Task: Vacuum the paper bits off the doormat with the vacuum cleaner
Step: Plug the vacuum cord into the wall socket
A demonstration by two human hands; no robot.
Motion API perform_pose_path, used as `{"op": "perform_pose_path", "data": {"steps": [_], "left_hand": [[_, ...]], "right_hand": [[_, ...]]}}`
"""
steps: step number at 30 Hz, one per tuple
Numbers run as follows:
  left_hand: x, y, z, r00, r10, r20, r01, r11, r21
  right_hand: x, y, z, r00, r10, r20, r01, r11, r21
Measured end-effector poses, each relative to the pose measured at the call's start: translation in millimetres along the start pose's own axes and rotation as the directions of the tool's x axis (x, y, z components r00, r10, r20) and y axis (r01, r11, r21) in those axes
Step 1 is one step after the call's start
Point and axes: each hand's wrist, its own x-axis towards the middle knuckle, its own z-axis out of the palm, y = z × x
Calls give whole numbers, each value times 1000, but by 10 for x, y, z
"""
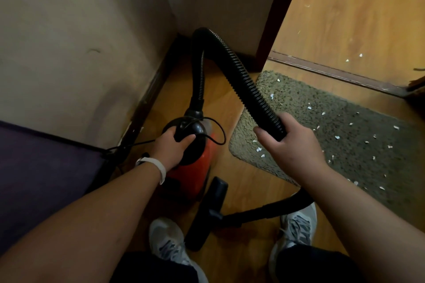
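A small red and black vacuum cleaner (pixel 195 174) stands on the wooden floor in a wall corner. My left hand (pixel 171 148) grips its black top handle. Its ribbed black hose (pixel 232 64) arches up and comes down to my right hand (pixel 292 142), which grips it above the left edge of the grey-green shaggy doormat (pixel 358 145). Several white paper bits (pixel 337 137) lie scattered over the mat. The black floor nozzle (pixel 208 211) lies on the floor between my shoes, joined to a black tube (pixel 264 210) that runs under my right forearm.
Cream walls close the left and back. A purple surface (pixel 39 174) sits at the left. A thin black power cord (pixel 217 133) loops by the vacuum. A dark door frame (pixel 276 18) and metal threshold strip (pixel 333 73) border the mat; more paper bits (pixel 354 57) lie beyond.
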Motion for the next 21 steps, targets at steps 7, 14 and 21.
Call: {"op": "perform_pose_path", "data": {"steps": [7,14,21], "left_hand": [[-131,31,-172,999,46,-11,-41,954,298],[-362,148,-606,979,186,-79,-152,934,322],[-891,609,-1190,919,389,-62,-370,907,198]], "right_hand": [[-9,-70,-130,998,-8,-55,6,1000,-23],[-49,-254,-216,992,-78,-100,78,997,-10],[-146,-617,-164,920,-341,-194,313,936,-161]]}}
